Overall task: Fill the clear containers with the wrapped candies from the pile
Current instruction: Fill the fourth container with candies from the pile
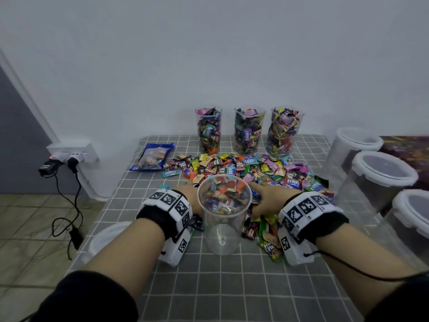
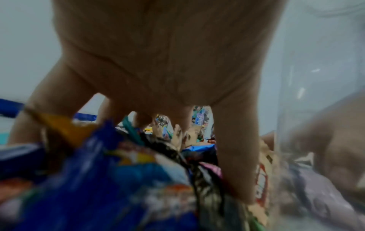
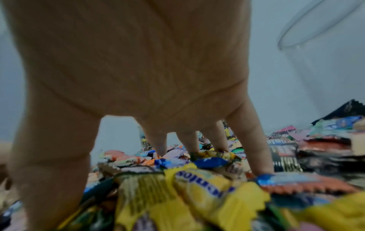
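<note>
1. My left hand [image 1: 189, 198] and right hand [image 1: 270, 201] flank the clear container [image 1: 224, 214] at 9 and 3 o'clock, both reaching into the candy pile [image 1: 243, 169] spread across the checked surface [image 1: 232, 287].
2. Each grip is spread, fingers straight, fingertips [image 3: 263, 169] pressing down on wrappers; neither pinches anything.
3. Three filled containers [image 1: 249, 130] stand at 12 o'clock, visible from the head view only.
4. The wrist views alone show the palms and the wrappers under my fingers [image 2: 235, 171].
</note>
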`<state>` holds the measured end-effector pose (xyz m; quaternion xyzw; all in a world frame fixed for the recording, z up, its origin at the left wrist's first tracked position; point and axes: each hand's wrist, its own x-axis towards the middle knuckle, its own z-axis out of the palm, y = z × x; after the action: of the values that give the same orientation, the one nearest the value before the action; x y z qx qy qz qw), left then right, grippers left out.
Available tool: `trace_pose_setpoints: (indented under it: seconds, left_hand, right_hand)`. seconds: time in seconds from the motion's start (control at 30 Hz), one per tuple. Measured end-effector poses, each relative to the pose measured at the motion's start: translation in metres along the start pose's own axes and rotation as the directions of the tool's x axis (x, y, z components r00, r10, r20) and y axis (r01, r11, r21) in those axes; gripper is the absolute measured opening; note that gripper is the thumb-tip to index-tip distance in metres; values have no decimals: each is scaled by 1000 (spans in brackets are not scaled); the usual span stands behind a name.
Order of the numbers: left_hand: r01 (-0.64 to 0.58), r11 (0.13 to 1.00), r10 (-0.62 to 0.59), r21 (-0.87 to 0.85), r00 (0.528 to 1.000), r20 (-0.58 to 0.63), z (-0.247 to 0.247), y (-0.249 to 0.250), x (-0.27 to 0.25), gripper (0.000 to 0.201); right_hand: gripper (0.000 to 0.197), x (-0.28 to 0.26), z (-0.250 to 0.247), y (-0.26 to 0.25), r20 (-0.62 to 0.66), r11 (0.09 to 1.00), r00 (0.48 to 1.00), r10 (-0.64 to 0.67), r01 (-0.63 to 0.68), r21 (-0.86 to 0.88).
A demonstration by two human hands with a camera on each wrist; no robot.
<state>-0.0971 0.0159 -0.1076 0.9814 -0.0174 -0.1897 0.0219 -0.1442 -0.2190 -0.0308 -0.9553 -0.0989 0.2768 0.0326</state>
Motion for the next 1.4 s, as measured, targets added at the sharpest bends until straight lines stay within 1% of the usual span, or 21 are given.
trace_pose_setpoints:
  seconds: [0.03,0.07,0.13,0.23,0.3,0.4,0.5,0.6,0.7,0.83,0.93,1.03,1.1,1.13,1.17,1.2,1.23,1.27,1.33,1.4]
  left_hand:
    - [-12,1000,11,23,1000,3,-4,3,-9,72]
    - [-27,998,27,50,1000,9,-15,10,-30,64]
    - [-45,993,46,108,999,-7,-21,14,-47,48]
    - [-53,995,59,87,996,-70,-21,14,-53,38]
    - [-40,997,44,67,996,-72,-21,15,-55,32]
    - [-33,997,41,76,994,-104,-24,16,-58,36]
    - [-31,997,43,77,987,-156,-24,17,-61,40]
    - [-12,998,25,63,980,-199,-27,18,-67,31]
    - [9,998,7,63,968,-252,-29,20,-75,27]
    - [13,1000,-9,11,952,-305,-31,21,-82,25]
    - [1,1000,-10,-26,937,-348,-31,20,-83,26]
    - [9,997,-39,-80,925,-378,-32,21,-87,25]
    - [15,996,-47,-85,918,-395,-34,21,-91,24]
    - [17,997,-48,-80,913,-406,-35,21,-93,23]
    - [18,996,-51,-84,908,-415,-36,20,-95,23]
    - [13,995,-52,-94,905,-423,-36,19,-97,24]
    - [6,994,-51,-106,901,-430,-37,19,-99,26]
    - [-2,993,-49,-115,897,-439,-38,18,-100,27]
    - [-4,992,-53,-125,892,-448,-39,17,-103,28]
    - [-5,990,-61,-141,885,-461,-39,16,-106,29]
  right_hand:
    - [100,1,2,-1,2,999,1000,-5,5,-33]
    - [100,1,4,-2,0,998,1000,-7,7,-62]
    - [101,3,8,-2,-7,996,1000,-7,6,-87]
    - [96,4,13,-3,-50,993,999,-11,5,-117]
    - [86,2,14,-4,-100,990,994,-35,21,-141]
    - [70,0,13,-6,-156,985,986,-65,37,-171]
    - [53,-4,13,-7,-223,987,973,-66,31,-158]
    - [36,-7,14,-9,-290,991,954,-74,37,-129]
    - [27,-9,14,-10,-335,995,941,-54,24,-93]
    - [29,-8,14,-9,-363,998,931,-22,2,-56]
    - [29,-10,13,-6,-395,1000,919,-19,12,-19]
    - [24,-14,11,-5,-412,1000,911,-7,15,15]
    - [13,-19,10,-4,-431,999,902,15,6,47]
    - [12,-21,9,-4,-447,998,894,26,6,70]
    - [19,-23,10,-4,-462,995,886,42,6,103]
    - [26,-26,10,-3,-474,991,879,52,13,134]
    - [30,-28,10,-2,-482,985,874,63,24,172]
    - [27,-30,11,-2,-497,977,865,64,47,207]
    - [14,-35,10,0,-528,957,846,70,92,274]
    - [15,-38,8,1,-560,935,825,78,134,329]
